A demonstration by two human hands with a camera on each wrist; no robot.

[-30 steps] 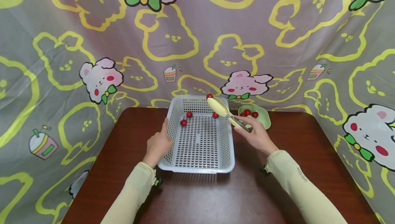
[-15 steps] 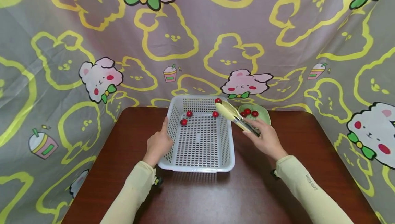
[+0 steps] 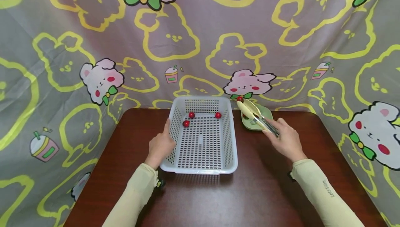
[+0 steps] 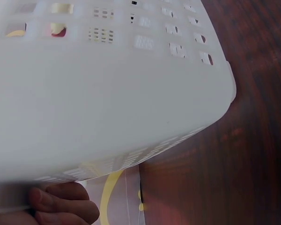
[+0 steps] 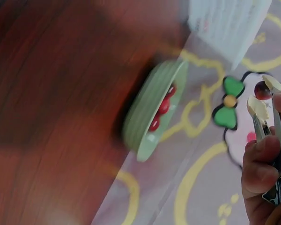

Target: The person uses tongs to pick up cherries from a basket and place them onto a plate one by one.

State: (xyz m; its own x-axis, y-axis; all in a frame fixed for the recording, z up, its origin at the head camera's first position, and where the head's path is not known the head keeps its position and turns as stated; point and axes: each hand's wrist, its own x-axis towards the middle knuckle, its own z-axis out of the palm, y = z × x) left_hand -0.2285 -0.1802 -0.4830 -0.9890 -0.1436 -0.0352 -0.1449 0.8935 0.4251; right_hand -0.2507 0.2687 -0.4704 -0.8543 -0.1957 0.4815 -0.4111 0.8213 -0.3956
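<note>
My left hand (image 3: 160, 148) holds the left side of a light grey perforated plastic basket (image 3: 198, 171), its index finger lying along the rim. In the left wrist view, the other fingers (image 4: 68, 205) curl beside the basket's wall. Inside the basket are three small red round fruits, one at the left (image 3: 186, 123) and two farther back. With my right hand (image 3: 286, 141) I grip tongs (image 3: 247, 110) with pale yellow tips. Between those tips is a dark red round fruit (image 3: 240, 99), above a green dish (image 3: 266, 114). Several more red fruits (image 5: 164, 106) lie in that dish.
A dark reddish-brown wooden table (image 3: 200, 202) bears the basket and dish. Patterned cloth (image 3: 200, 29) hangs behind the table and along both sides. The dish stands near the table's back edge, just right of the basket.
My right hand has moved right with the tongs and the red fruit, from over the basket's back right corner to over the green dish. My left hand and the basket have stayed put.
</note>
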